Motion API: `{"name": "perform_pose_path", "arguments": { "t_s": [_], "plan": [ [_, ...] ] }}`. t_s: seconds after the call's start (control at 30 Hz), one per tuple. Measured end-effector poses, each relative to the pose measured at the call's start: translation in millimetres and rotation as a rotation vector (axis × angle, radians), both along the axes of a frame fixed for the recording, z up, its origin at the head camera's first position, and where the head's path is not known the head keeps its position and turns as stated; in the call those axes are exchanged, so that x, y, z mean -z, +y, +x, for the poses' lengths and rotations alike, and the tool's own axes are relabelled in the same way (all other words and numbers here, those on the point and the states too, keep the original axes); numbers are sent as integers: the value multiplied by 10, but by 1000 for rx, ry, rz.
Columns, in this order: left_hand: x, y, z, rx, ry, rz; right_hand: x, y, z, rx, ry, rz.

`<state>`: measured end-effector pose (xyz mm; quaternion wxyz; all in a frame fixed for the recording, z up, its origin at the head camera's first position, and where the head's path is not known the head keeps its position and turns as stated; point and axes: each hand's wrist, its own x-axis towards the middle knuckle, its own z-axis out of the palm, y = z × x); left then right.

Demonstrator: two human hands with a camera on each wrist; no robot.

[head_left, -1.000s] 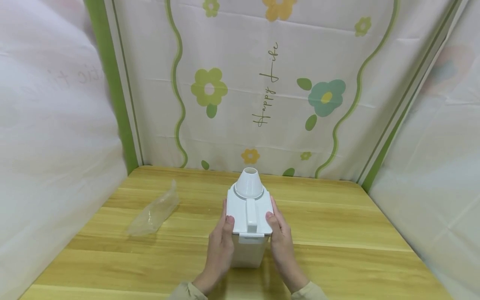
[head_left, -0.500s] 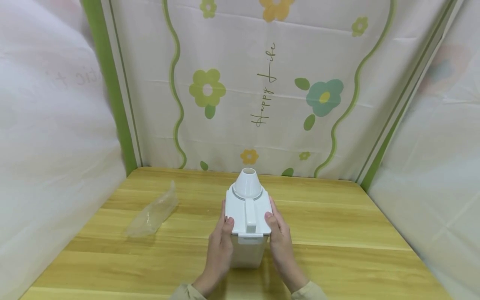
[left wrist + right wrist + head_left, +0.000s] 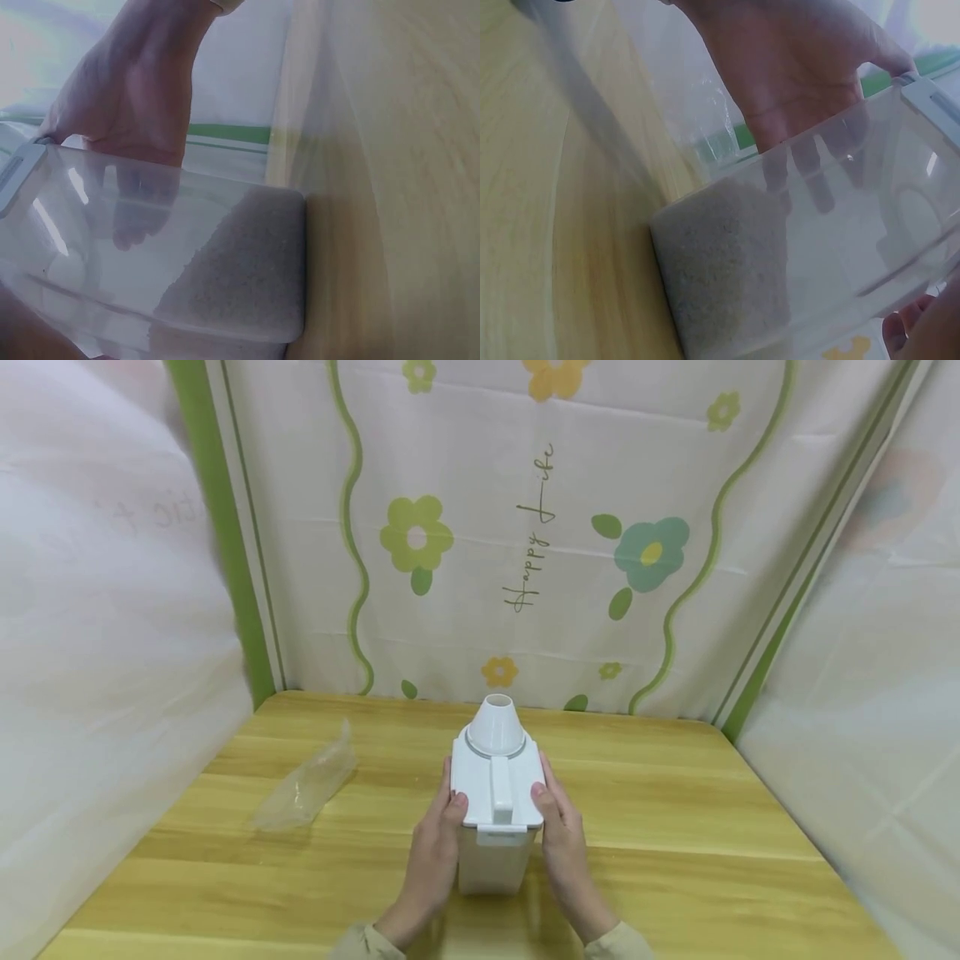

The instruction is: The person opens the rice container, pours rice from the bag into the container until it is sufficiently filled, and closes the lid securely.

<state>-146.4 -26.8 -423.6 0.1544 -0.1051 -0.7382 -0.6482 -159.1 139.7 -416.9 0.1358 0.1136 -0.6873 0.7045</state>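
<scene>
A clear plastic storage container [image 3: 495, 864] with a white lid [image 3: 470, 781] stands upright on the table in front of me. Its lid carries a handle bar and a cone-shaped spout [image 3: 497, 731]. Pale grain [image 3: 720, 262], seen through the wall, fills the lower part with a sloping surface. My left hand [image 3: 433, 856] grips the left side, thumb at the lid's edge. On the opposite side my right hand [image 3: 564, 842] holds it likewise. Through the clear wall, the left wrist view shows the right hand's fingers [image 3: 142, 202] lying along the far side.
A crumpled clear plastic bag [image 3: 307, 785] lies on the wooden table [image 3: 675, 793] left of the container. Floral cloth [image 3: 465, 610] hangs behind the table's back edge, and pale cloth walls stand on both sides.
The left hand and wrist have shifted very slightly to the left while keeping their grip. The container stays in place, and the right hand shows no clear movement.
</scene>
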Motion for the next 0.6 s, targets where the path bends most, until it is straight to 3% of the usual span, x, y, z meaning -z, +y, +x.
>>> {"name": "perform_pose_path", "arguments": {
  "t_s": [0.13,0.4,0.6],
  "plan": [
    [-19,-30,-5,-4,-22,38,6,-4,0,10,-10,-13],
    [-78,-67,-14,31,36,101,-58,27,24,49,-32,-14],
    [-118,-101,-52,94,140,85,-108,57,24,84,17,31]
  ]
}}
